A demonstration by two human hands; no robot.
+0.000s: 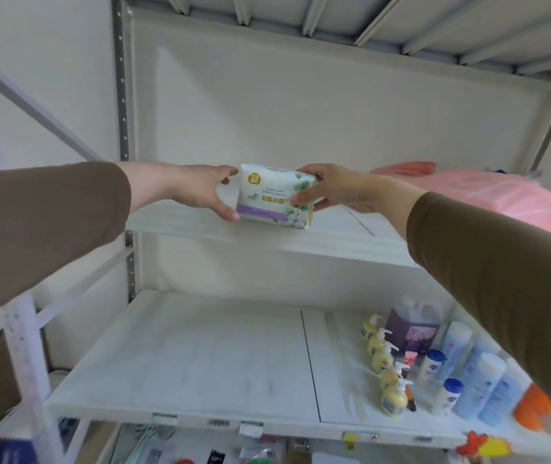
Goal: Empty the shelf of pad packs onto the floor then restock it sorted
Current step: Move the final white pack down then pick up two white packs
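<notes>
- Head view, item one: pad pack point(275, 195), white wrapper with a purple band and leaf print, held upright over the middle shelf point(180, 226), near its left-centre. Whether its lower edge touches the board I cannot tell.
- My right hand point(329, 190): fingers and thumb curled round the pack's right end, a firm grip.
- My left hand point(200, 192): thumb and fingertips at the pack's left edge, top and bottom corners; a light pinch, steadying more than carrying.
- Middle shelf: bare apart from this pack and pink bundles point(488, 195) at the far right.
- Lower shelf point(200, 356): a row of yellow pump bottles point(386, 363), a purple jug point(413, 326) and blue-and-white bottles point(468, 376), all to the right; not part of my job.
- Step, as I judge it: restocking, with this pack the first of its row; the emptying looks done.
- Next move calls for: setting the pack down square, label outward, toward the left end so like packs can line up beside it; then loosening both hands without tipping it.
</notes>
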